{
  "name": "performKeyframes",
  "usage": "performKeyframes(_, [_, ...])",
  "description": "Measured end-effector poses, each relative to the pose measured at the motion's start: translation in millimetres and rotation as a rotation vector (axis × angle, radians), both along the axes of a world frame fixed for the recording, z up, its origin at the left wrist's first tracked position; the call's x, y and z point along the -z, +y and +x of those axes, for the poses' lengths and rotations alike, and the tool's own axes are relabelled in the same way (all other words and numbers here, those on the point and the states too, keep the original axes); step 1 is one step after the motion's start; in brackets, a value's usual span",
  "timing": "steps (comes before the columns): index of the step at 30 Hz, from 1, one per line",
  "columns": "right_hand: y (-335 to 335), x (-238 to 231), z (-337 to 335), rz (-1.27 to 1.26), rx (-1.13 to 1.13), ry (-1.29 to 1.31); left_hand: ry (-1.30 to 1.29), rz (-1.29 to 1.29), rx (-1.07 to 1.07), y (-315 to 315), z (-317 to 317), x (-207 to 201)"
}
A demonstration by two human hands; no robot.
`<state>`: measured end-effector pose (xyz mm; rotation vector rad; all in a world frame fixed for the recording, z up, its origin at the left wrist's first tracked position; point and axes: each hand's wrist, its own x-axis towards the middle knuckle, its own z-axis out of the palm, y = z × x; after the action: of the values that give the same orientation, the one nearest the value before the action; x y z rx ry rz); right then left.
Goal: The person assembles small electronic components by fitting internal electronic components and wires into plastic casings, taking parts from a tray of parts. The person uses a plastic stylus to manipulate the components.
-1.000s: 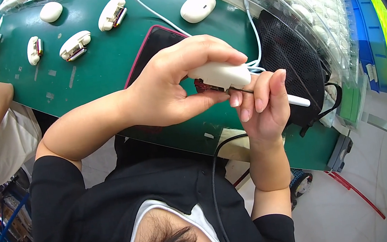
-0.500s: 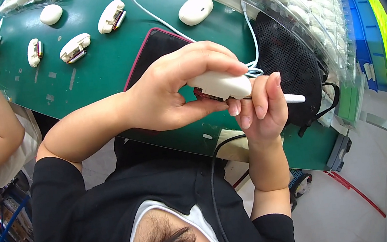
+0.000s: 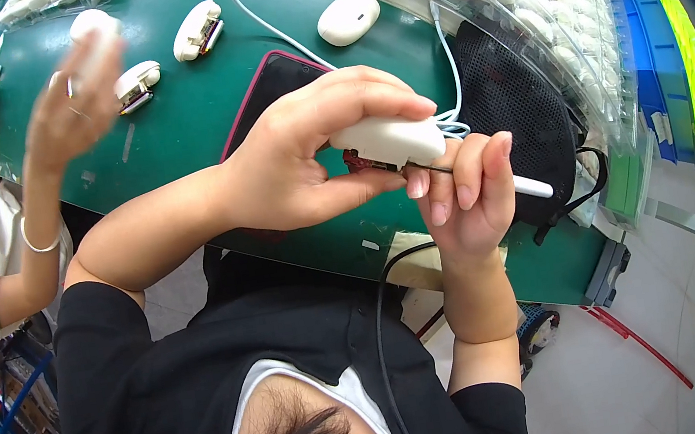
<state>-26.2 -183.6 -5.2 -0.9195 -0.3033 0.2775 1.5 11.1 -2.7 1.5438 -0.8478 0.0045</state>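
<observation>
Between the thumb and fingers of my left hand [image 3: 295,158] is a white rounded plastic case [image 3: 394,139]. Its underside is open, and a red circuit board [image 3: 360,162] shows inside. My right hand [image 3: 470,191] closes around a slim white-handled tool [image 3: 532,186], whose thin dark shaft [image 3: 437,169] points at the open edge of the case. My right fingertips meet the case's near end; the exact tip contact is hidden. Beneath my hands lies a dark tablet-like device with a pink rim [image 3: 265,86] on the green table [image 3: 152,151].
A co-worker's blurred hand [image 3: 78,99] reaches over the left side. Opened cases [image 3: 197,32] [image 3: 137,87] and a closed white case [image 3: 349,18] lie farther back. Right of my hands are a black mesh bag [image 3: 515,113], a pale cable [image 3: 452,60] and clear trays [image 3: 561,27] of white parts.
The co-worker's hand has swung in from the left over the table, covering the small opened case there. My hands and the case have barely moved.
</observation>
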Motion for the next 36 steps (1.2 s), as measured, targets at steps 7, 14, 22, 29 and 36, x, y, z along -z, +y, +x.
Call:
performKeyframes(7, [0.9, -3.3, -2.4, -0.051, 0.101, -0.059, -0.002, 0.007, -0.041, -1.7, 0.1, 2.1])
performKeyframes(14, [-1.6, -1.9, -0.1, -0.106, 0.077, -0.081, -0.030, 0.007, -0.054, -1.0, 0.9, 2.3])
performKeyframes(22, [-0.7, -3.1, -0.4, -0.044, 0.034, -0.027, 0.016, -0.010, -0.017, -0.3, -0.9, 1.6])
performKeyframes(29, [1.1, -0.5, -1.1, 0.037, 0.010, 0.001, 0.144, -0.060, 0.056, -0.5, -2.9, 2.0])
performKeyframes(36, [3.0, 0.1, -1.1, 0.082, 0.001, 0.009, 0.326, -0.163, 0.147, -2.9, -4.8, 2.3])
